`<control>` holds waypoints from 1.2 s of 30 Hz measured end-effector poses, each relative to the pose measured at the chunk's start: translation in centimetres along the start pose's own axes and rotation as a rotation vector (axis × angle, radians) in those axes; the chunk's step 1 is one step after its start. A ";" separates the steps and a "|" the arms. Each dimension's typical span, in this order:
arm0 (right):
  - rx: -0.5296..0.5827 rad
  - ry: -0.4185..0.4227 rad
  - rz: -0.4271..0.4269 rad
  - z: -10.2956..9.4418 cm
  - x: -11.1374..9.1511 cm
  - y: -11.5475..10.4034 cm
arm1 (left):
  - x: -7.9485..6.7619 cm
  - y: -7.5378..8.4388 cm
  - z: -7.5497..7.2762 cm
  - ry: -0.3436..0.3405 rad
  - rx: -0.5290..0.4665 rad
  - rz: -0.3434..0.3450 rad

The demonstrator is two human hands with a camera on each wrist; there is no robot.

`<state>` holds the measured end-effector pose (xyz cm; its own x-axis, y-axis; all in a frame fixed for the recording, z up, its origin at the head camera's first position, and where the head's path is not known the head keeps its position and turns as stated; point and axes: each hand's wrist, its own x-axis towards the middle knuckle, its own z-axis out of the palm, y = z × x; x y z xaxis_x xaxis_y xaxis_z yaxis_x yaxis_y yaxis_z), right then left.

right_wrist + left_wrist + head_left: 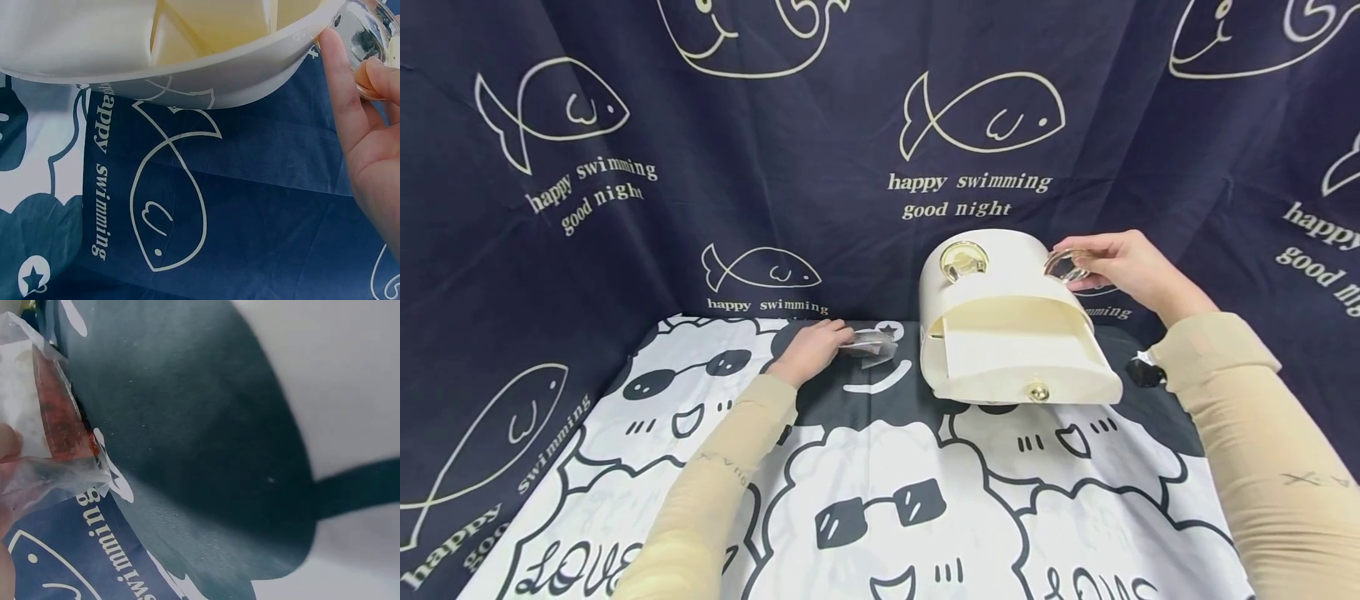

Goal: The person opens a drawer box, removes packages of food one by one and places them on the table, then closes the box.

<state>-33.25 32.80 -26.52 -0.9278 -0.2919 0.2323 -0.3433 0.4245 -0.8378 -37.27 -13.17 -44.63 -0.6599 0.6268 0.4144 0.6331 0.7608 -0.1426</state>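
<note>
A clear packet (874, 343) is pinched by the fingers of the left hand (816, 346), low over the patterned tablecloth (887, 450), to the left of a cream box (1003, 282). The packet's contents are blurred by glare in the head view; in the left wrist view a reddish-brown band beside a pale part can be seen through the plastic, but what it is cannot be told. There the packet is cut off by the left edge, and of the hand only parts of the fingers are shown.

A round, gold-rimmed ornament (1060, 265) on the box's upper right is gripped between the thumb and fingers of the right hand (1123, 265), by which it is partly covered. In the right wrist view one finger is laid straight against the box's rim, while the box and the ornament are cropped by the frame. A matching disc (964, 262) is left uncovered on the other side. The drawer (992, 388), fitted with a gold knob (1037, 392), is pulled out; its back is hidden beneath the arched top. The lower fish print on the curtain (820, 167) is partly blocked by the right hand.
</note>
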 end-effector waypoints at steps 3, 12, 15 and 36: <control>0.004 -0.001 0.000 0.0 0.0 -0.1 | -0.4 0.2 0.0 0.009 0.007 0.031; -0.003 -0.013 -0.027 -0.1 0.0 -0.1 | -1.2 0.7 0.6 0.004 0.021 0.111; 0.008 -0.026 -0.043 -0.2 0.0 0.0 | -1.5 1.0 0.8 -0.009 0.045 0.146; 0.057 -0.051 -0.081 -0.4 0.3 0.4 | -2.5 1.6 0.5 -0.140 0.224 0.315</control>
<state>-33.67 33.20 -26.59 -0.8884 -0.3667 0.2760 -0.4062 0.3485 -0.8447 -34.82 -13.45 -46.31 -0.5060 0.8402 0.1950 0.7196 0.5358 -0.4417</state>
